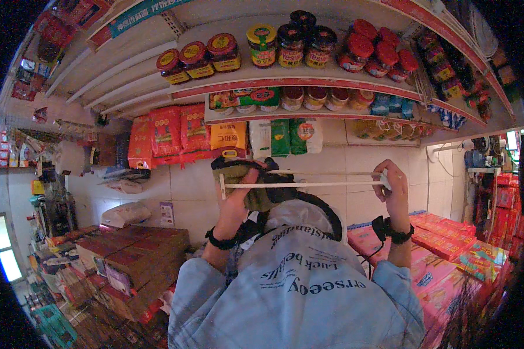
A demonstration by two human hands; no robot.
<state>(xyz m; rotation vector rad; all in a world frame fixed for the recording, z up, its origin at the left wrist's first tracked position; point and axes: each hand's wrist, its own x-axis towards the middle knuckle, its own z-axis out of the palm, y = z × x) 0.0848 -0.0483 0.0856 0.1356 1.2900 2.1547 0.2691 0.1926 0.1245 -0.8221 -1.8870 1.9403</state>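
Observation:
My left hand (239,195) is raised in front of me, closed on an olive-green cloth (261,192) and on the left end of a long thin white strip (320,184). The strip runs level from one hand to the other. My right hand (393,195) pinches its right end between the fingertips. A second thin white line (326,173) runs just above the strip; I cannot tell whether it is part of it. Both wrists wear black bands, and my light blue top fills the lower middle of the view.
Store shelves (285,81) ahead carry jars with red lids (378,49), dark jars (297,41) and red packets (169,134). Brown cartons (134,256) are stacked at the lower left, pink and red boxes (448,244) at the lower right. A white tiled surface (186,186) lies between them.

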